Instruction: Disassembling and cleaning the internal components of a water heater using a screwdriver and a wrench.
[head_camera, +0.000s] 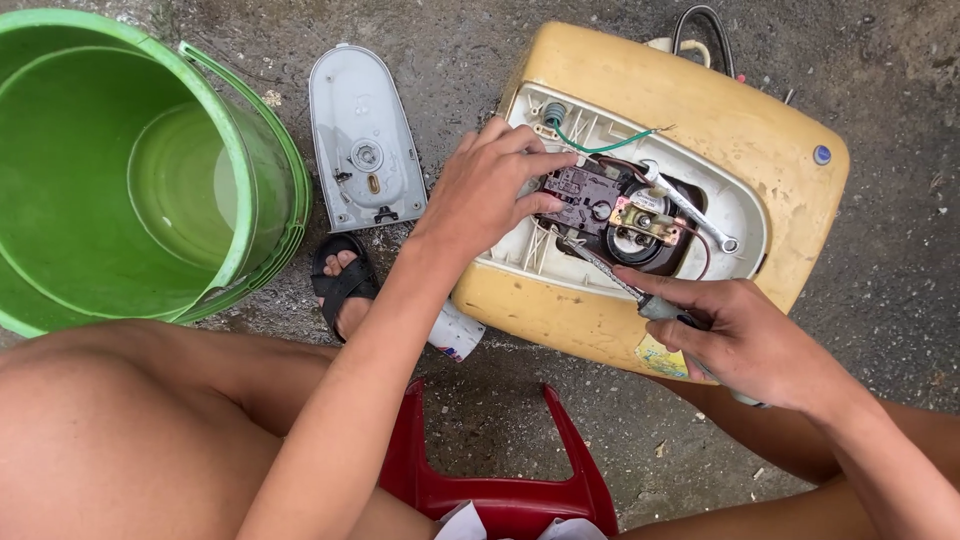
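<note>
Screwdriver (640, 298) clasped in right hand (745, 345), fist closed round its handle, tip down in the open bay of the yellow appliance (700, 110). Left hand (490, 190) pinches the black component (580, 195) there. Judgement: keep shaft square to the screw, hold part firm, clear of green wire (600, 148). Grey cover (362, 140) lies beside green bucket (250, 190).

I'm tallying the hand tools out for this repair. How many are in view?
2. A screwdriver is held in the right hand, its tip in the yellow appliance's open base. A wrench lies inside that opening. Others may be hidden.
</note>
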